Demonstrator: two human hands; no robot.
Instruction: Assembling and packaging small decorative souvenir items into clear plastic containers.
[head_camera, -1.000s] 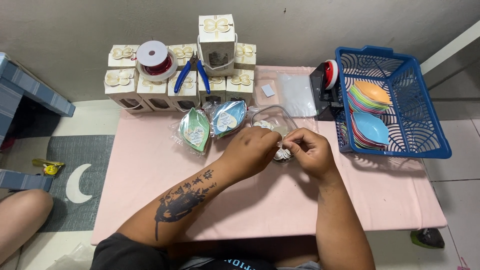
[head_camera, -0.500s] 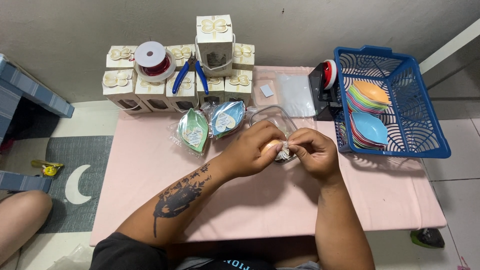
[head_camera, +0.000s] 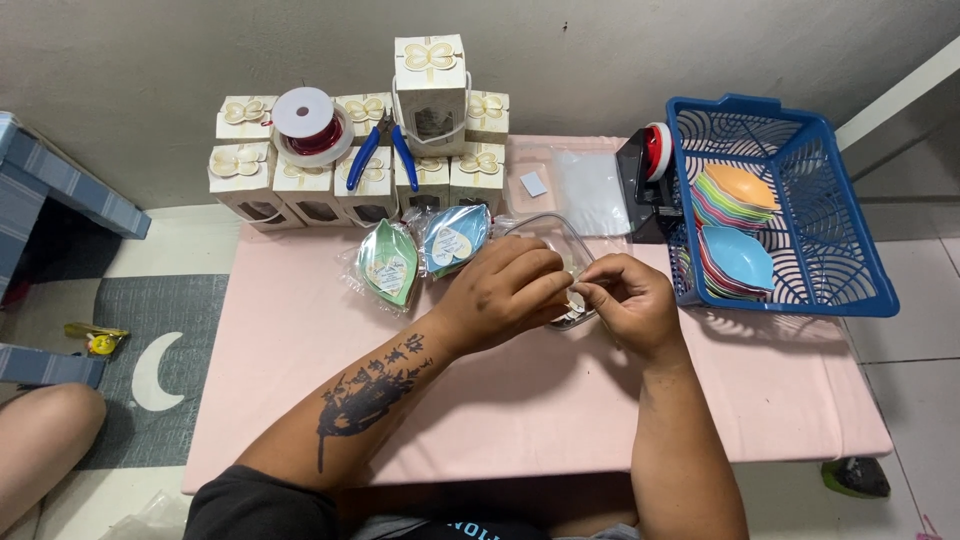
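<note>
A low pink table (head_camera: 300, 400) carries cream gift boxes (head_camera: 300, 185) along its far left edge, two wrapped leaf-shaped dishes (head_camera: 420, 255) before them, clear bags (head_camera: 590, 190) farther right, and a blue basket (head_camera: 800, 200) at right.

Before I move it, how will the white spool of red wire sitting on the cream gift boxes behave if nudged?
The white spool of red wire lies flat on its flange, so it probably slides rather than rolls. It spans several cream gift boxes, likely light card, which may shift. Tipped on edge, it would likely roll off.
</note>
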